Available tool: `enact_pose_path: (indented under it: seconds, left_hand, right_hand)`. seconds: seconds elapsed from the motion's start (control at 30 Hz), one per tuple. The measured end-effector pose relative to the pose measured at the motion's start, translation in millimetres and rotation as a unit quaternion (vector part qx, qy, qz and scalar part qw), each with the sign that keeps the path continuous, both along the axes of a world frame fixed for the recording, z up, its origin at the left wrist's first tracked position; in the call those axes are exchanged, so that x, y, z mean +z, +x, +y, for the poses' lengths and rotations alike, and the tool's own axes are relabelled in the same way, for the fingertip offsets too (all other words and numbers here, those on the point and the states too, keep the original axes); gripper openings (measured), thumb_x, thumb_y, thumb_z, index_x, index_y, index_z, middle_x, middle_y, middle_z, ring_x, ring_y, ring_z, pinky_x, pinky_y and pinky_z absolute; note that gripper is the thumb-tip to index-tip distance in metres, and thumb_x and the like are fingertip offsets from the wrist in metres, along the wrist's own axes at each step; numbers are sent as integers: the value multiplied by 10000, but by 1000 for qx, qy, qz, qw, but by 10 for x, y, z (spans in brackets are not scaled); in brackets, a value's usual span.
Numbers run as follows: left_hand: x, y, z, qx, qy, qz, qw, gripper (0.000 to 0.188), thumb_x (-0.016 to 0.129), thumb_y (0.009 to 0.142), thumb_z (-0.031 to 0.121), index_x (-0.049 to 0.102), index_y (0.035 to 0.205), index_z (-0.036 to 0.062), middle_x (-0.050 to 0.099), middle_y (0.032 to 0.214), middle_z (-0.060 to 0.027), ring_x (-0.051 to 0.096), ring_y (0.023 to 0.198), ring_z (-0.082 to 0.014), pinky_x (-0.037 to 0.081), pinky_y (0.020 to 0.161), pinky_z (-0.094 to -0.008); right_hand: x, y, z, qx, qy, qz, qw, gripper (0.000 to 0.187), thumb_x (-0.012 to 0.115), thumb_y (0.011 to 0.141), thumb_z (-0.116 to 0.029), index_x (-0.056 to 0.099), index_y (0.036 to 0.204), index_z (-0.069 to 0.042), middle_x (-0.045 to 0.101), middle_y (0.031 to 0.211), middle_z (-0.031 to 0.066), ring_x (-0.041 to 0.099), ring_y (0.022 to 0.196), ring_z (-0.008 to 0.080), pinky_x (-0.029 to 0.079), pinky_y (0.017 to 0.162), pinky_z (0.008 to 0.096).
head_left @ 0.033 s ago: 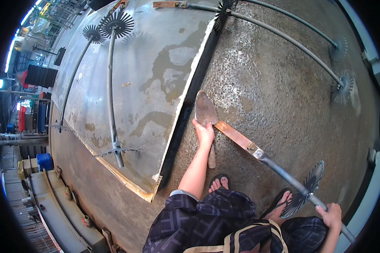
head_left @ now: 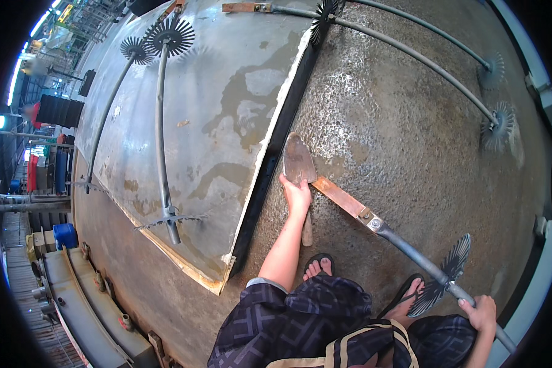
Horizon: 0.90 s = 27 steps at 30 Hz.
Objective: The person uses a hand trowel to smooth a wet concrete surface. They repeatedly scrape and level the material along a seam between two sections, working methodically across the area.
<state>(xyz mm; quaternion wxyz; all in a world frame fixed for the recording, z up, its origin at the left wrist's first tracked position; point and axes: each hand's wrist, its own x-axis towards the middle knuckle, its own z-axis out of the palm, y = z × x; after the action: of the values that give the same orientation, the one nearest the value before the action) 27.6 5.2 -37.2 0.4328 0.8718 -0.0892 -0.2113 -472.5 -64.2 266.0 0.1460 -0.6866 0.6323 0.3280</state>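
Note:
My left hand [head_left: 297,195] is closed round the base of a trowel [head_left: 298,158]. The blade points away from me, and its wooden handle shows below my wrist, near my left foot. On the right, my right hand [head_left: 481,314] grips a grey metal shaft [head_left: 411,253] close to its near end. A disc of thin dark metal fins [head_left: 455,264] rings the shaft just ahead of that hand. The shaft slants away to the left and ends in a flat, rusty copper-coloured bar [head_left: 343,197], whose tip lies beside the trowel blade.
A large grey slab [head_left: 214,116] with a rough pale edge lies to the left, two finned shafts [head_left: 161,122] on it. More finned shafts [head_left: 417,52] lie at the far right on wet, rough floor [head_left: 374,122]. A metal tank [head_left: 92,306] and blue container [head_left: 64,235] stand left.

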Motion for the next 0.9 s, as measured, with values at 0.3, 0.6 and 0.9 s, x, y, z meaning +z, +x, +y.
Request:
enact_pose_path:
  seconds: [0.3,0.6,0.9]
  left_hand:
    - [64,-97,73,2,23,27,999,704,623,793,98,184,1329,-30,559,1067,-321,574,996,-428,441,874,-432]
    - [74,-64,13,3,12,-60,998,676,616,789,90,198,1305,-35,553,1072,-320,570,998,-427,441,876,-435]
    - [-101,-34,25,18,11,29,999,677,617,786,85,201,1306,-42,532,1110,-319,562,1020,-416,433,889,-428]
  right_hand:
    - [61,-34,4,15,1,4,1000,598,646,642,-556,625,632,42,564,634,257,565,694,422,439,676,471]
    - [21,-16,27,23,-2,6,1000,645,620,647,-602,623,631,43,562,629,259,572,689,423,446,671,470]
    - [28,3,17,19,0,4,1000,637,625,646,-587,621,630,50,556,624,266,577,684,426,448,669,472]
